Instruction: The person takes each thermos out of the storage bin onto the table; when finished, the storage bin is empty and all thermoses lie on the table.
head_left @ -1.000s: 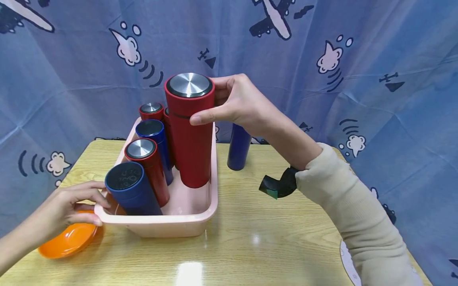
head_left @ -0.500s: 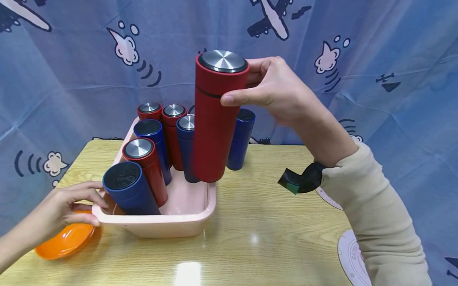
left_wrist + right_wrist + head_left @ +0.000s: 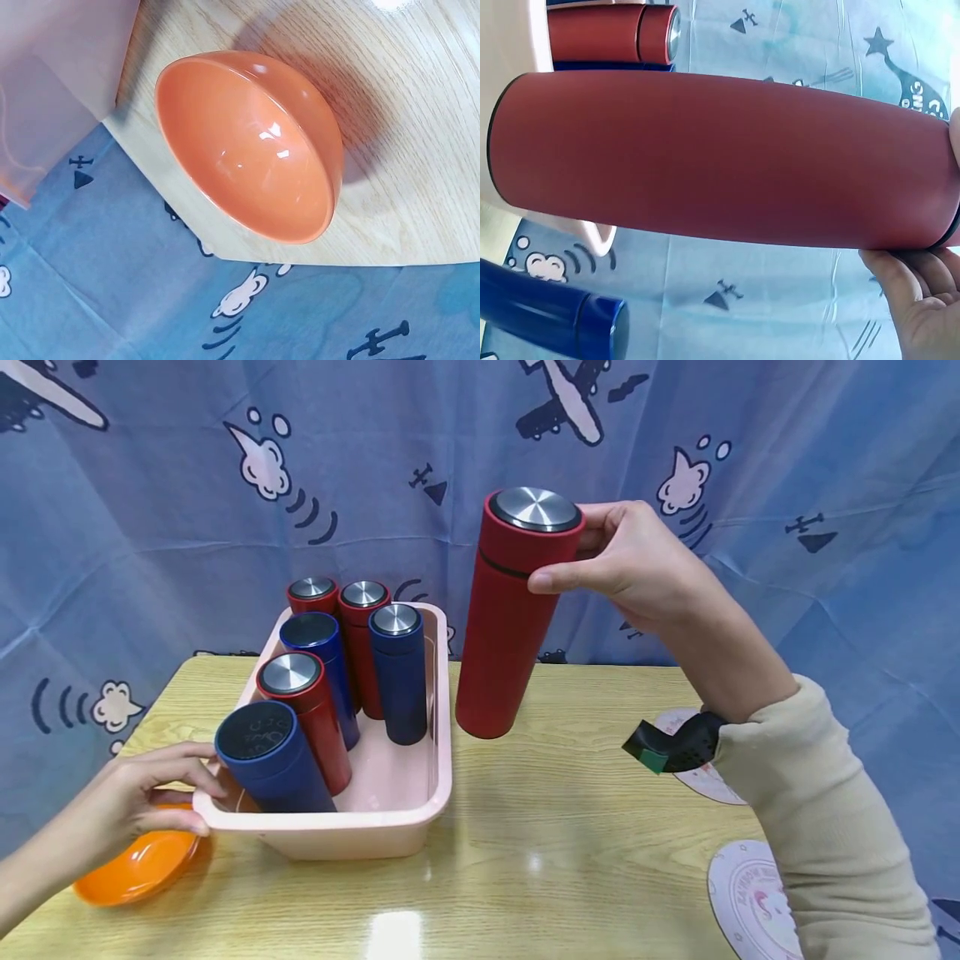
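Red flask (image 3: pixel 510 618), steel-capped, hangs upright above the desk (image 3: pixel 570 827) beside the pink tub (image 3: pixel 442 727), near the far edge. The right hand (image 3: pixel 630 564) grips its lid end; the left hand (image 3: pixel 142 797) pinches the tub's rim. Looks rigid, matte, likely weighty; best grasped around the body.

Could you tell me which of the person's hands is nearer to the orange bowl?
Left. The left hand grips the pink tub's near corner just above the orange bowl; the right hand holds a red flask aloft, far across the table.
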Available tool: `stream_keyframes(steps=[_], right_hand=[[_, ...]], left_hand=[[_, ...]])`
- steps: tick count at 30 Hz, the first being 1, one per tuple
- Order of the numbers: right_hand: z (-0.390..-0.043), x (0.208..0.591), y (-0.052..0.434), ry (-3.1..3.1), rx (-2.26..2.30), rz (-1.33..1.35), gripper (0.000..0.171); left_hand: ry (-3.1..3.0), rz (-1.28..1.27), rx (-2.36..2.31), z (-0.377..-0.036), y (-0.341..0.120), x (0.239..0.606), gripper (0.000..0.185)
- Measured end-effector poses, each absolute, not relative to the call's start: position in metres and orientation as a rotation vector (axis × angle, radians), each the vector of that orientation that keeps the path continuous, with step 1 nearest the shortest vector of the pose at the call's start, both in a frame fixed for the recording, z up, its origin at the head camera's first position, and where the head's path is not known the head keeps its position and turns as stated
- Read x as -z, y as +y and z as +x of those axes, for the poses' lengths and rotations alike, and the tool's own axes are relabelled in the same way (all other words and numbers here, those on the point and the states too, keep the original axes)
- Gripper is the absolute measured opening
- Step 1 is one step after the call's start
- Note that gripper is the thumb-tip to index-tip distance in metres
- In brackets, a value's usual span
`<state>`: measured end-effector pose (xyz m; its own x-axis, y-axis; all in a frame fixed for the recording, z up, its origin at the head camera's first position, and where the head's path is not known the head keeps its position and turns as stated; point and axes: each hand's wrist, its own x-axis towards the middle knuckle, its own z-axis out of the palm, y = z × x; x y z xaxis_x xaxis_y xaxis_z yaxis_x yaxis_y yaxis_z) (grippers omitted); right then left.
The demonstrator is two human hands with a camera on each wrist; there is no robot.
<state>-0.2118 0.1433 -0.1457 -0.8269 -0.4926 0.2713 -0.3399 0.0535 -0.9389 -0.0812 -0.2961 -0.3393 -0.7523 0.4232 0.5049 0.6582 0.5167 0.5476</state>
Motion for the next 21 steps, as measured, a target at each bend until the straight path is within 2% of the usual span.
stream_keyframes(steps=[14, 21], right_hand=[[-0.228, 0.173, 0.187, 2.326, 1.823, -0.670, 0.034], [-0.238, 0.192, 0.209, 2.574, 1.662, -0.481, 0.046]], left_hand=[[-2.425, -0.922, 1.097, -0.083, -0.296, 0.339, 0.051], [-2.411, -0.949, 1.143, -0.083, -0.296, 0.340, 0.053]])
